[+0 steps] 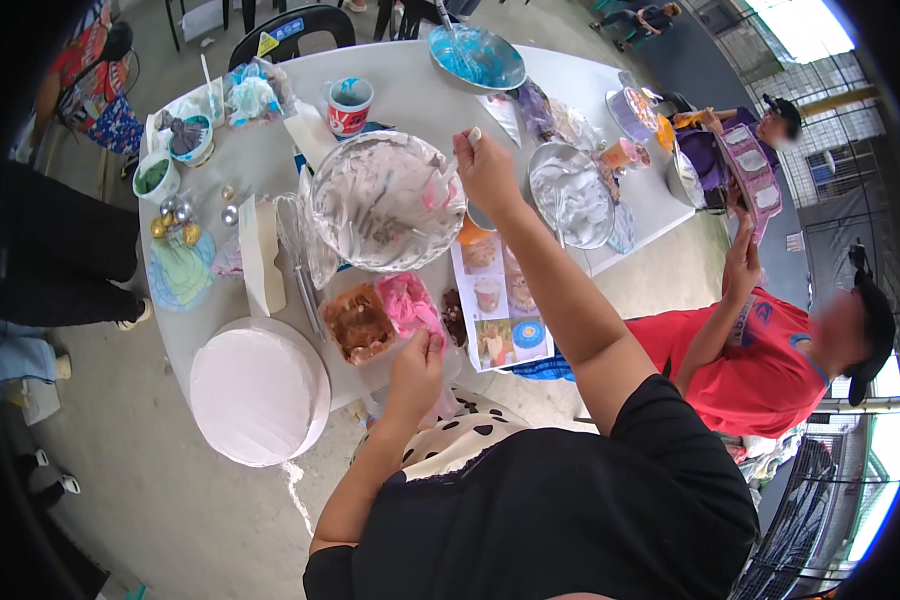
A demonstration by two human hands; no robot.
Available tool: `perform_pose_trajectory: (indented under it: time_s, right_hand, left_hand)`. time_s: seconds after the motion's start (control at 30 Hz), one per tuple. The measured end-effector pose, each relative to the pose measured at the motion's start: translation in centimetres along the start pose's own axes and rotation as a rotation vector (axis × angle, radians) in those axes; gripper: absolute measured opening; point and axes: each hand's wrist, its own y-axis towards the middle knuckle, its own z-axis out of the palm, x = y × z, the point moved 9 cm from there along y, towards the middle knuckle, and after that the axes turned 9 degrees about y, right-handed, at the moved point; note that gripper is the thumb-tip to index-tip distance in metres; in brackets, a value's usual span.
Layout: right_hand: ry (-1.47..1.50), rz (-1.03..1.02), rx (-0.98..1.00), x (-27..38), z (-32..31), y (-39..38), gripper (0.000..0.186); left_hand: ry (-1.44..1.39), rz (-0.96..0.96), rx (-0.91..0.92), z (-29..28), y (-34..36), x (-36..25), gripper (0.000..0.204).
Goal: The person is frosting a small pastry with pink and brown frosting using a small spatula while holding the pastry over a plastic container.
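Grey concrete floor (180,500) surrounds a curved white tabletop (400,85), with a black chair (305,25) at its far side and a person in a red shirt (750,365) to the right. A folded white carton (258,260) and a wire whisk (292,235) crowd the space left of the large cream-smeared bowl (332,236); a printed photo sheet (480,330) lies partly under the right forearm. Behind, a bowl (516,74) contains blue cream, and a red-and-white cup (347,124) is streaked with blue; another metal bowl (548,222) holds white cream. Brown cream (358,328) fills a tub beside the pink cream (406,300). At the latter's near edge, the left hand (417,368) has its fingers drawn together; the right hand (484,172) has fingers curled by the large bowl's rim. I cannot tell what either grips. A round, pale-frosted cake (260,392) sits at the near-left edge.
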Motion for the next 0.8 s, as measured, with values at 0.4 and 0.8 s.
perform_pose_trajectory:
  time_s: [0.4,0.8]
  right_hand:
    - [0.367,0.478,0.003,-4.4,0.0,-1.8,0.025]
    - [-0.146,-0.048,0.138,3.9,0.0,0.1,0.017]
  left_hand:
    - [0.027,-0.027,-0.01,-0.1,-0.5,-0.1,0.022]
    - [0.056,-0.02,0.003,0.9,-0.6,-0.1,0.022]
